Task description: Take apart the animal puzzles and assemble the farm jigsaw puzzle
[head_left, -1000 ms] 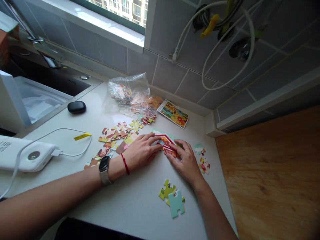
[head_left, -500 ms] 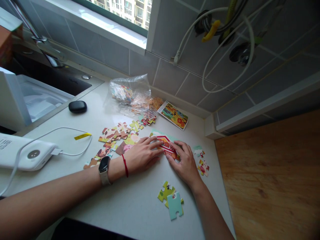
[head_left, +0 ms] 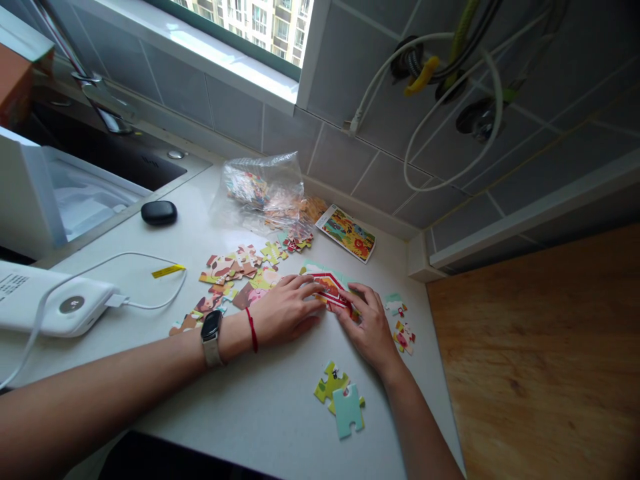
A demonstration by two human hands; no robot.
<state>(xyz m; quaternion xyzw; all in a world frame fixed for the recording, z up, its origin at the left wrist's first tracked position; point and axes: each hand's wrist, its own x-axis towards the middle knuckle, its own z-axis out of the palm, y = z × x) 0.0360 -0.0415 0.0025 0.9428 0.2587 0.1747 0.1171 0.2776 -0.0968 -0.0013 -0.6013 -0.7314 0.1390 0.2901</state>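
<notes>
Left hand (head_left: 293, 305) flat, fingers extended; right hand (head_left: 367, 323) loosely spread; both resting on, not gripping, one barn puzzle (head_left: 331, 283) on surface (head_left: 240, 400). Beyond puzzle: one picture card (head_left: 349, 232); farther left, one plastic bag (head_left: 257, 193). Puzzle's near side: overlapping loose pieces (head_left: 349, 412), count unclear.

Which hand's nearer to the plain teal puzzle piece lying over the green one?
Right. The right hand is beyond the plain teal piece and slightly right of it; the left hand is farther off, beyond it and well to its left.
</notes>
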